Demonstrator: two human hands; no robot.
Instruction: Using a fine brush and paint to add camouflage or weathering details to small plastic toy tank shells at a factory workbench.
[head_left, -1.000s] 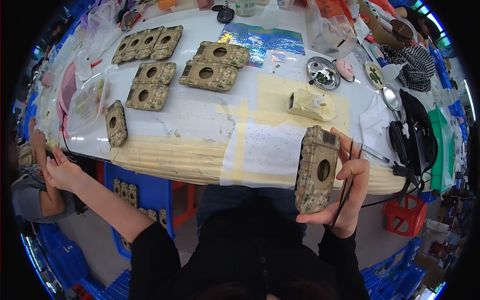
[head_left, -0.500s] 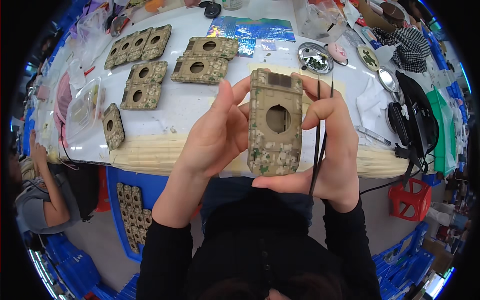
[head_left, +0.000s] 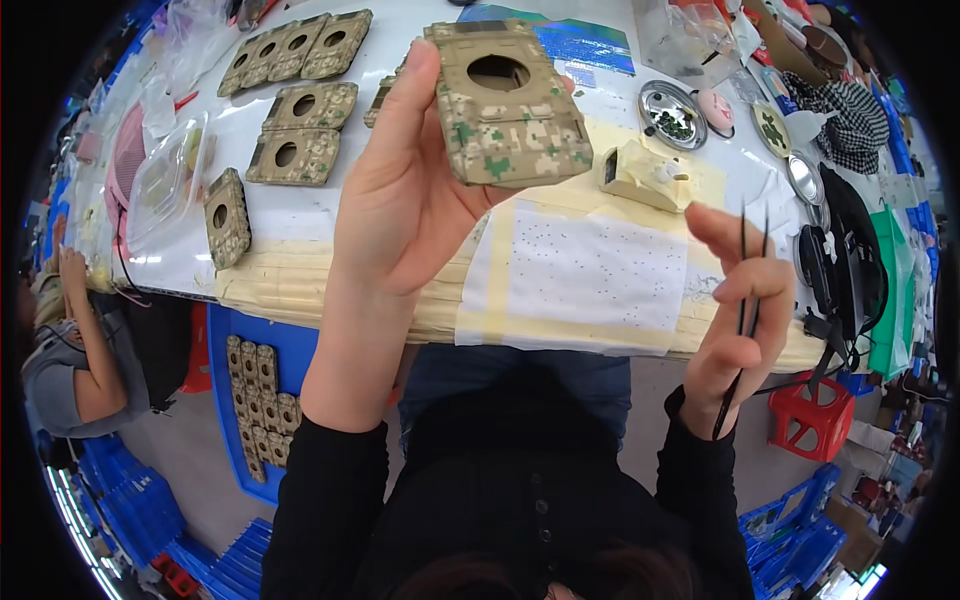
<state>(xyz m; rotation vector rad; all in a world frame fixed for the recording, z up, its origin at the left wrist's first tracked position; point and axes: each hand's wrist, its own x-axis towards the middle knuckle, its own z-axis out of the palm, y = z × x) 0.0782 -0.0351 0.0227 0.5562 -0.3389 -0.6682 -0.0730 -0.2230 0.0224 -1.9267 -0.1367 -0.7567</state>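
Observation:
My left hand (head_left: pixel 385 200) grips a toy tank hull (head_left: pixel 515 135) in tan, brown and green pixel camouflage, thumb along its left side. The hull has a round hole in its top and is held above the table, its far end near the upper edge of the picture. To the right, my right hand (head_left: pixel 765 300) holds black tweezers (head_left: pixel 743 235), tips pointing up and apart with nothing seen between them. Between the hands lies a white sheet (head_left: pixel 590 270) dotted with small dark specks. Beyond it sits a cream-coloured block (head_left: pixel 640 175) with a pale knob.
More camouflage hulls (head_left: pixel 293 157) stand at the left, one alone (head_left: pixel 228 220). A blue tray (head_left: pixel 300 345) below the table holds several more. A round metal dish (head_left: pixel 672 115) contains dark green bits. A black bag (head_left: pixel 845 250) and red stool (head_left: pixel 812 415) are at the right.
The hull went from both hands to the left hand alone, moving up and tilting. My right hand let go of it and moved right with the tweezers, exposing the sheet and block.

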